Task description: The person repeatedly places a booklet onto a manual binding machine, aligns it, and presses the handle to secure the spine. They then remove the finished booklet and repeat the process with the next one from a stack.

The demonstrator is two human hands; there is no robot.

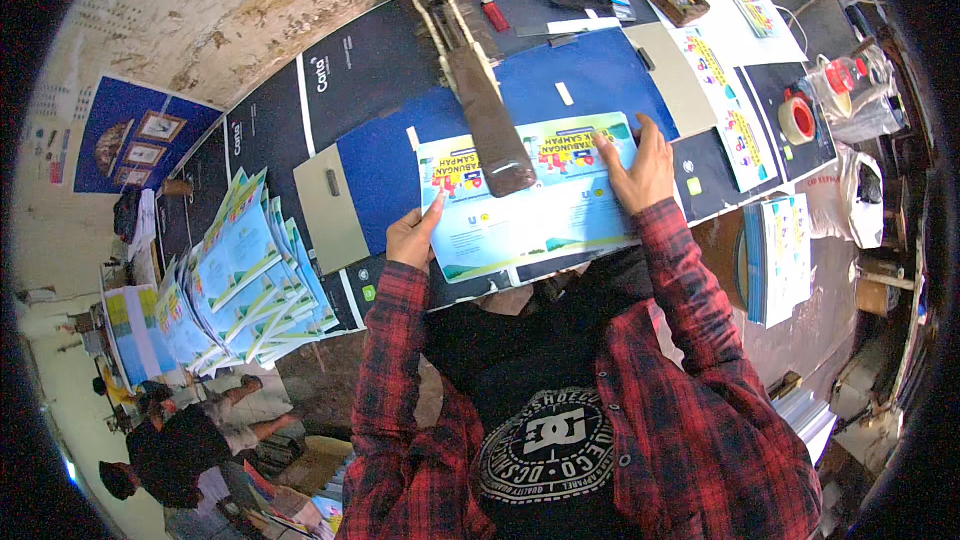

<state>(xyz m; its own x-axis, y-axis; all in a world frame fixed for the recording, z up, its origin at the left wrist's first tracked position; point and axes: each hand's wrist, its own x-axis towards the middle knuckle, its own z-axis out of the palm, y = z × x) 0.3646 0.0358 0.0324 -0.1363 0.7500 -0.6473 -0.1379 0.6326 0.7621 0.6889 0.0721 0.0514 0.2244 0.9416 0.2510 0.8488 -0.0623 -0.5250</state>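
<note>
A light blue and green printed sheet (530,225) with colourful lettering lies at the table's near edge, under the tip of a worn, brown long-arm stapler (490,130). My left hand (412,237) pinches the sheet's left edge, thumb on top. At the upper right corner, my right hand (642,170) grips the sheet, its thumb on the print and the other fingers round the edge. Whether it is one sheet or several together, I cannot tell. Beneath lies a blue board (380,175), with grey card strips at its left and right.
At the left end is a fanned pile of printed sheets (235,265). A neat stack (778,260) stands at the right. Farther back lie a red-handled tool (493,12), a small box (677,0) and a tape roll (796,120). A person (175,450) works at lower left.
</note>
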